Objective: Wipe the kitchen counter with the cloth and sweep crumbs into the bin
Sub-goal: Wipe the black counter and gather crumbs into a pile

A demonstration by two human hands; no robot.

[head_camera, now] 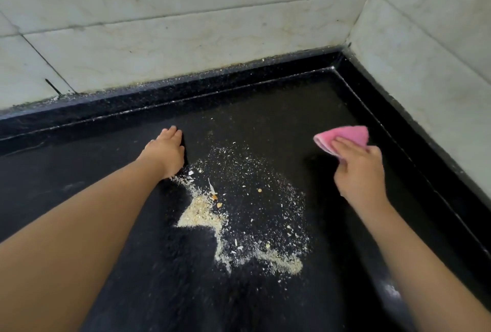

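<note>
Right hand [358, 172] grip pinches the pink cloth [342, 137]; left hand [166, 149] lies flat, fingers extended, beside crumbs [202, 216].

Black counter [265, 108], finely speckled with pale flecks and edged by a glossy black raised rim. Pink cloth [345, 136] (a plain, even pink). Cream and beige crumbs [202, 214], with a few orange-yellow bits. Off-white wall tiles [186, 39], faintly veined, with dark grout lines.
</note>
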